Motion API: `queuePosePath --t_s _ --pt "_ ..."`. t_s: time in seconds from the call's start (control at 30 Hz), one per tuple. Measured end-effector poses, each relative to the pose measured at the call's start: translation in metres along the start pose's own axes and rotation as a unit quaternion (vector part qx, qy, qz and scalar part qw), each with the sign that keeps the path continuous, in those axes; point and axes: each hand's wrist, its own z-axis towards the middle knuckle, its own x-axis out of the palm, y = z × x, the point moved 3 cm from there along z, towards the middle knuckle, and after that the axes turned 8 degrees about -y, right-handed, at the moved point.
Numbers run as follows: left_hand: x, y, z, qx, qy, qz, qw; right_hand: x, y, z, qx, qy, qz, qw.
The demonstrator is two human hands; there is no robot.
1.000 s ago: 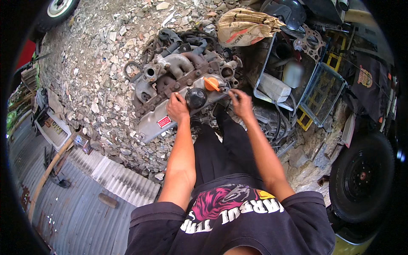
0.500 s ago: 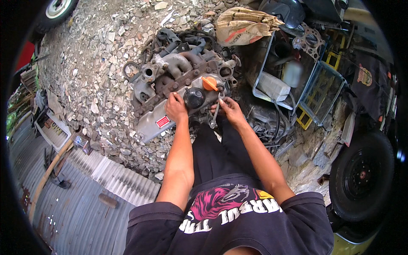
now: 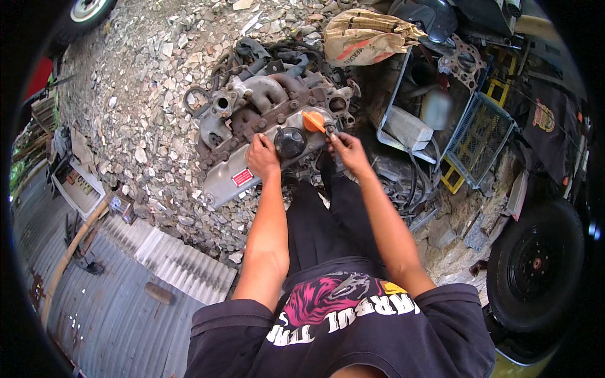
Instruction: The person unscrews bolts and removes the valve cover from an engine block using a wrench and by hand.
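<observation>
A grey metal valve cover (image 3: 224,183) tops a dirty engine (image 3: 268,94) on the stony ground before me. My left hand (image 3: 263,155) rests on the cover with its fingers curled, next to a black round part (image 3: 290,143); what lies under those fingers is hidden. Beyond that part sits an orange filler cap (image 3: 313,121). At the cover's right end my right hand (image 3: 348,153) is closed, fingertips at a bolt (image 3: 330,128) beside the cap. A grey metal piece showing below this hand looks like the wrench (image 3: 340,166), mostly hidden by the palm.
Right of the engine stand a blue-rimmed crate (image 3: 380,135) of parts, a mesh basket (image 3: 479,138) and dark hoses. A paper sack (image 3: 368,39) lies behind. A wheel (image 3: 535,261) is at far right, corrugated sheets (image 3: 126,296) at lower left.
My right hand has moved slightly up to the bolt by the orange cap. The wrench, plainly visible hanging down before, is now mostly hidden. My left hand stays on the valve cover.
</observation>
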Motion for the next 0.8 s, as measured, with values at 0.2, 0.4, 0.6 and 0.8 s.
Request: queuePosePath --t_s 0.2,0.4,0.6,0.8 --pt "0.0 -0.003 0.002 -0.001 0.001 -0.025 1.0 -0.029 0.115 0.04 -0.29 0.154 -0.521 0.788" --pt "-0.003 -0.004 0.001 0.001 -0.01 -0.021 1.0 -0.032 0.117 0.008 -0.311 0.029 -0.477 0.821" --pt "-0.001 -0.003 0.001 0.003 -0.008 -0.023 1.0 -0.031 0.028 -0.028 0.037 0.035 -0.021 0.998" --pt "-0.004 -0.007 0.001 0.03 -0.02 0.007 0.999 0.017 0.015 -0.031 0.089 0.059 0.12 0.987"
